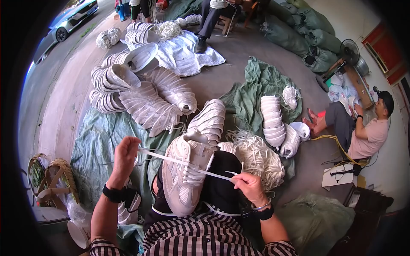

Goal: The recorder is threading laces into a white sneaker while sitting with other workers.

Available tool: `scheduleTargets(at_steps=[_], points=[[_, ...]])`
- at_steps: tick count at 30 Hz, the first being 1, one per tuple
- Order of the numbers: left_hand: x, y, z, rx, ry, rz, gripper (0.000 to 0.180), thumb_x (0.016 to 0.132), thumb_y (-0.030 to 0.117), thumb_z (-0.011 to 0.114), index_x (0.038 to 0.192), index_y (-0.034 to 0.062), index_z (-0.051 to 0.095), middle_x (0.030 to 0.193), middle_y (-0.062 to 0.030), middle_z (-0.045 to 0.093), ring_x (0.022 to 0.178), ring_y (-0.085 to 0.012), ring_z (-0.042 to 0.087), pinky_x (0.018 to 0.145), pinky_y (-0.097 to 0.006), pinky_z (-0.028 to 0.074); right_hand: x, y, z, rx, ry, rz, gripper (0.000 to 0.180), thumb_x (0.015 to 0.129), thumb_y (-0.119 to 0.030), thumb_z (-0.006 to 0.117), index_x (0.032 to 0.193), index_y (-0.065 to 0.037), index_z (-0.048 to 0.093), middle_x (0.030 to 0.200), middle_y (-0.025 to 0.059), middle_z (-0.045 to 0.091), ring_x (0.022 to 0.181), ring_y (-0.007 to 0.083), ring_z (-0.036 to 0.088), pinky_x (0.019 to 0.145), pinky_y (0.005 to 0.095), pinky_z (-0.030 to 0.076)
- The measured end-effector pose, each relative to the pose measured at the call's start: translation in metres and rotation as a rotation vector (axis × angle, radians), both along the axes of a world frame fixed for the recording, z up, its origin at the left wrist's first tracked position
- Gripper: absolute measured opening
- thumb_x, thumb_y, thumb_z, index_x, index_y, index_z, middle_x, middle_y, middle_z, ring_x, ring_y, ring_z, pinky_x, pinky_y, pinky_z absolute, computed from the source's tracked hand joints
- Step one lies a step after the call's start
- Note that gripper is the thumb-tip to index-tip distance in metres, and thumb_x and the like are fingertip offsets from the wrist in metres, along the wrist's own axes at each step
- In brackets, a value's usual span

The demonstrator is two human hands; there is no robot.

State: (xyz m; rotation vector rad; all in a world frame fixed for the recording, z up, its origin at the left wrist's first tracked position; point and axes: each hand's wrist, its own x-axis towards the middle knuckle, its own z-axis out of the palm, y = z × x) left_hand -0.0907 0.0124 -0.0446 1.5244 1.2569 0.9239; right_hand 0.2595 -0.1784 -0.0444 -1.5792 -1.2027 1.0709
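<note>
A white sneaker [183, 177] lies across my lap, its toe toward me and its opening away from me. A flat white shoelace [164, 157] passes through its upper eyelets and stretches out to both sides. My left hand [124, 154] is closed on one end of the lace, raised to the left of the shoe. At the right, my right hand [250, 187] pinches the other end between thumb and fingers, with a short tip sticking out. Several rows of lacing cross the shoe's tongue. Neither hand touches the shoe itself.
Stacked white shoe uppers [149, 102] spread ahead on green sheeting [98, 141]. A heap of white laces [258, 162] lies right of my knee. More uppers [272, 117] stand beyond it. A person [369, 128] sits at the far right; full green sacks [316, 38] are behind.
</note>
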Motion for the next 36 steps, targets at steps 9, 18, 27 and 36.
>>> scheduleTargets(at_steps=[9,18,27,36], points=[[0.028,-0.023,0.010,0.118,0.053,-0.206,0.051,0.090,0.000,0.046,0.139,0.0063,0.033,0.089,-0.0090,0.064,0.082,-0.0148,0.061,0.076,-0.027,0.047,0.080,-0.026,-0.020,-0.627,-1.237,-0.163,0.040,0.085,-0.003,0.048,0.125,-0.005,0.048,0.081,0.0137,0.069,0.069,0.0214,0.065,0.065,0.0346,0.049],[0.078,-0.053,0.027,-0.289,-0.144,-0.295,0.014,0.093,0.010,0.054,0.098,-0.0016,0.059,0.082,-0.0030,0.064,0.071,-0.0082,0.057,0.067,-0.022,0.047,-0.040,0.049,0.009,0.117,-0.002,0.014,0.010,0.090,-0.008,0.054,0.097,-0.004,0.060,0.069,0.0080,0.065,0.060,0.0157,0.062,0.055,0.0273,0.048],[0.077,-0.055,0.029,-0.063,0.076,-0.367,0.018,0.094,0.016,0.054,0.088,0.0007,0.060,0.073,0.0026,0.056,0.065,-0.0044,0.045,0.061,-0.021,0.040,-0.047,0.036,0.007,0.207,-0.509,-0.044,0.008,0.082,-0.019,0.064,0.082,-0.011,0.065,0.064,0.0112,0.062,0.061,0.0305,0.062,0.053,0.0373,0.048],[0.070,-0.036,0.039,-0.033,0.197,-0.578,0.019,0.087,0.013,0.060,0.076,-0.0026,0.058,0.071,-0.0044,0.049,0.069,-0.0117,0.046,0.063,-0.029,0.040,-0.057,0.047,0.015,0.393,-0.753,0.056,0.007,0.077,-0.010,0.059,0.072,-0.007,0.056,0.070,0.0101,0.054,0.066,0.0279,0.060,0.054,0.0381,0.047]])
